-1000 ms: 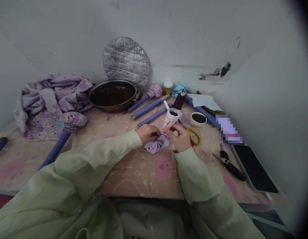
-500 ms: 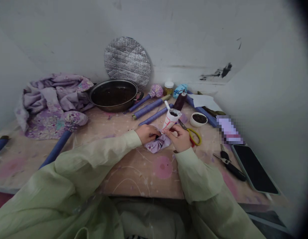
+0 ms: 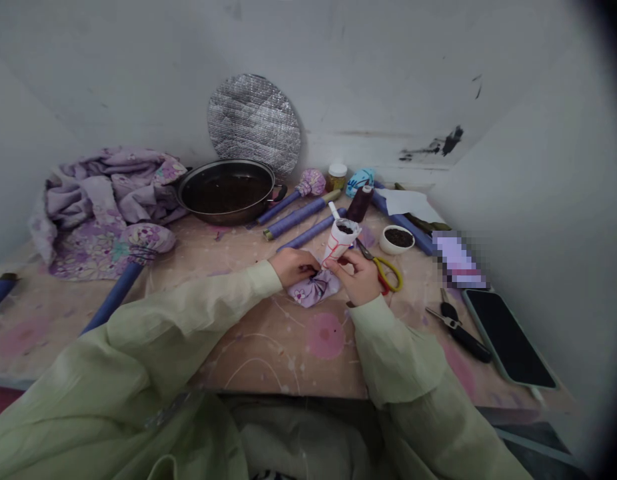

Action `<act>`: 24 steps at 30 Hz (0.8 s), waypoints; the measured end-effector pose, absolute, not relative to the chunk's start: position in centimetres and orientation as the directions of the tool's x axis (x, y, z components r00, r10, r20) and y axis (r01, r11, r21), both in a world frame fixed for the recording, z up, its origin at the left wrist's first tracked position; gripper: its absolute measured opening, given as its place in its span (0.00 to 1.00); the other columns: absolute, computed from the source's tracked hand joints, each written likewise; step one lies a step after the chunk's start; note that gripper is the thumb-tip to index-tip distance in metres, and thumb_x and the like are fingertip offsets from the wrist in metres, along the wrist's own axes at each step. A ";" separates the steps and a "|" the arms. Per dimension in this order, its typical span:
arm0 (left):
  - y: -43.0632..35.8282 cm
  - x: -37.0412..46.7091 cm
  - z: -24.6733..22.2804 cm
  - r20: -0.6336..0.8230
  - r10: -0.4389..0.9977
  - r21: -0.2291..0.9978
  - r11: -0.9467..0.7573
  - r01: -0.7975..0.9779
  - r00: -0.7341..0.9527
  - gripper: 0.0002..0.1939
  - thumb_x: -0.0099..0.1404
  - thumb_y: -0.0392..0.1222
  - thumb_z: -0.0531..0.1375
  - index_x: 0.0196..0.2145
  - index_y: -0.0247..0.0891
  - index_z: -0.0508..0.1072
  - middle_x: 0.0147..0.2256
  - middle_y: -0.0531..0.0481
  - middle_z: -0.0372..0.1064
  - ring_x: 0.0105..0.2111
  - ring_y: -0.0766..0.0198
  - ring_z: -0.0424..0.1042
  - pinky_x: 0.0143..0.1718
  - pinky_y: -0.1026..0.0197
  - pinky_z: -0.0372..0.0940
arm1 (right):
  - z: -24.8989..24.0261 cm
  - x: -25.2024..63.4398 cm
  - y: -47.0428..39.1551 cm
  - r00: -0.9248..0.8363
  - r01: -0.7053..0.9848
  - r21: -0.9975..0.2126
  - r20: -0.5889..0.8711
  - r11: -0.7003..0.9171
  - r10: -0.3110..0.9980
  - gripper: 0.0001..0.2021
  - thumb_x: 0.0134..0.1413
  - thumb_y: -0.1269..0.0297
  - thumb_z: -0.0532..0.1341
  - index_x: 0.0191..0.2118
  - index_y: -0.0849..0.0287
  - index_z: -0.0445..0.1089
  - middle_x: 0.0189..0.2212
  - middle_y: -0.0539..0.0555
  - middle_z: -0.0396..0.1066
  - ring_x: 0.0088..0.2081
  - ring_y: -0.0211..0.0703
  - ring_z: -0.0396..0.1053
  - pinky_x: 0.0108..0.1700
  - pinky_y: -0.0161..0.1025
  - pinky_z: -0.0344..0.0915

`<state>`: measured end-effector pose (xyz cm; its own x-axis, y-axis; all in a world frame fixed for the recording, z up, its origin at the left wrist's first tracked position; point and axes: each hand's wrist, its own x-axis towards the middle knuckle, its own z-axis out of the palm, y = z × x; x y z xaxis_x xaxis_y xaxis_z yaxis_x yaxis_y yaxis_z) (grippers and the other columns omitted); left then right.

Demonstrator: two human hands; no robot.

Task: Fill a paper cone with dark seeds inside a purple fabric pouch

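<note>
A white paper cone with red lines stands over a bunched purple floral cloth, with dark filling showing at its open top. My right hand pinches the lower end of the cone from the right. On the left side, my left hand has its fingers closed on the gathered edge of the cloth. Yellow-handled scissors lie just beyond my right hand. A small white bowl of dark material and a dark thread spool are behind them.
A wide black pan sits at the back left beside crumpled floral fabric. Purple-wrapped sticks lie behind my hands. At the right are keys and a phone. A lidded jar stands near the wall.
The paper cone has tilted slightly to the left and now stands more upright. Both hands keep nearly the same places and grips.
</note>
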<state>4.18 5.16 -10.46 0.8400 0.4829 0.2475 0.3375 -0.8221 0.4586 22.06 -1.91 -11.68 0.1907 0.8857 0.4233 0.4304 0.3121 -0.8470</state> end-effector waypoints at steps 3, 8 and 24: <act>5.1 3.2 -9.7 0.291 0.542 0.467 -0.800 0.378 0.788 0.09 0.62 0.37 0.56 0.36 0.35 0.76 0.33 0.47 0.76 0.31 0.68 0.71 0.35 0.68 0.64 | -11.8 22.0 -1.9 0.175 0.430 -0.842 0.432 0.326 0.885 0.09 0.47 0.57 0.65 0.31 0.57 0.75 0.27 0.52 0.72 0.31 0.43 0.68 0.39 0.43 0.67; 6.0 0.4 -9.0 0.313 0.673 0.478 -0.722 0.501 0.671 0.08 0.61 0.39 0.57 0.34 0.34 0.76 0.30 0.48 0.75 0.24 0.71 0.66 0.30 0.69 0.62 | -12.6 21.5 -1.8 0.152 0.427 -0.833 0.450 0.353 0.880 0.09 0.47 0.57 0.65 0.31 0.58 0.75 0.28 0.54 0.73 0.33 0.44 0.69 0.39 0.43 0.67; 7.8 -2.9 -14.1 0.150 0.482 0.279 -0.859 0.430 0.864 0.06 0.59 0.39 0.60 0.33 0.39 0.78 0.33 0.47 0.73 0.34 0.65 0.71 0.38 0.64 0.64 | -14.6 21.2 -1.0 0.099 0.450 -0.818 0.445 0.359 0.890 0.09 0.47 0.57 0.65 0.32 0.56 0.76 0.30 0.55 0.74 0.36 0.46 0.71 0.42 0.45 0.68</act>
